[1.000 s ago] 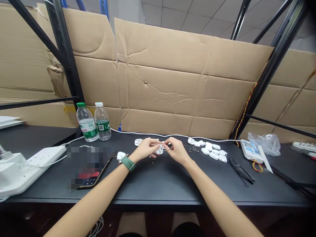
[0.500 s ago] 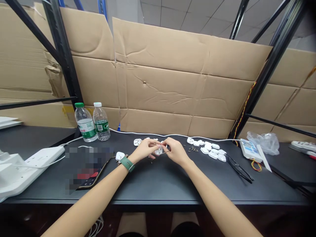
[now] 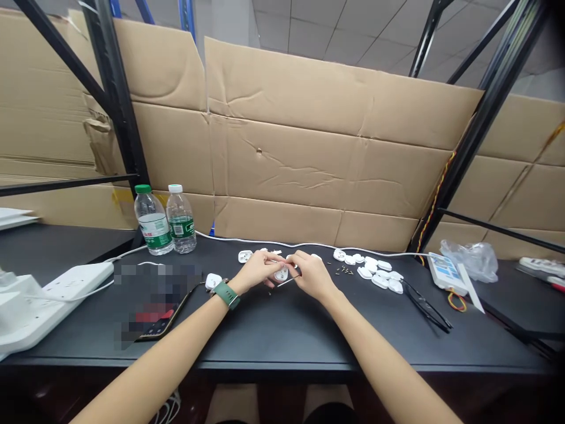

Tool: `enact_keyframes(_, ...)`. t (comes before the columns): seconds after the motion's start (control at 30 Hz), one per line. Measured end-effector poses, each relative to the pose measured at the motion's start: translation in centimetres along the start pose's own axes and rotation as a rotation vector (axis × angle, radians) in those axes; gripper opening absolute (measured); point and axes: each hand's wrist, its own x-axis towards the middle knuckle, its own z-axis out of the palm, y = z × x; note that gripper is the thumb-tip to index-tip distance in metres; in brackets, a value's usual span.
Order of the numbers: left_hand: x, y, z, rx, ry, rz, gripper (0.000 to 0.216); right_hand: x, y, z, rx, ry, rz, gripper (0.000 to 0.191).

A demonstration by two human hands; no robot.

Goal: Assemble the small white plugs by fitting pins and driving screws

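My left hand (image 3: pixel 257 270) is closed on a small white plastic piece with rounded corners (image 3: pixel 281 274), held just above the black table. My right hand (image 3: pixel 312 274) meets it from the other side, fingertips pinched close to the piece. A thin metal tool (image 3: pixel 289 282) sticks out of the right fingers and slants down to the left; its kind is too small to make out. Similar white pieces lie around the hands, one (image 3: pixel 245 256) behind the left hand and another (image 3: pixel 213 281) by the left wrist. Small brass-coloured screws (image 3: pixel 345 270) lie scattered to the right.
Several white covers (image 3: pixel 380 275) are grouped at the right, beside dark folded glasses (image 3: pixel 427 309). Two water bottles (image 3: pixel 180 221) stand back left. A power strip (image 3: pixel 66 291) and a partly blurred phone (image 3: pixel 161 327) lie left. A cardboard wall (image 3: pixel 282 171) closes off the back.
Both hands and the white piece have shifted slightly left. The thin tool now shows more of its length, pointing down and left below the piece.
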Motion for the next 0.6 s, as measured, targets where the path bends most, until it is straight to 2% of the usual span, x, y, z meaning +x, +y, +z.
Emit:
enact_keyframes(0.33,-0.03,0.02,-0.16,0.025,-0.017,0.003,0.051,-0.13,0.06,-0.36,-0.017,-0.014,-0.004,0.020)
enact_keyframes(0.6,-0.16,-0.44,0.40,0.052,-0.036,0.003,0.047,-0.51,-0.08,-0.73,-0.177,-0.091,-0.033,0.021)
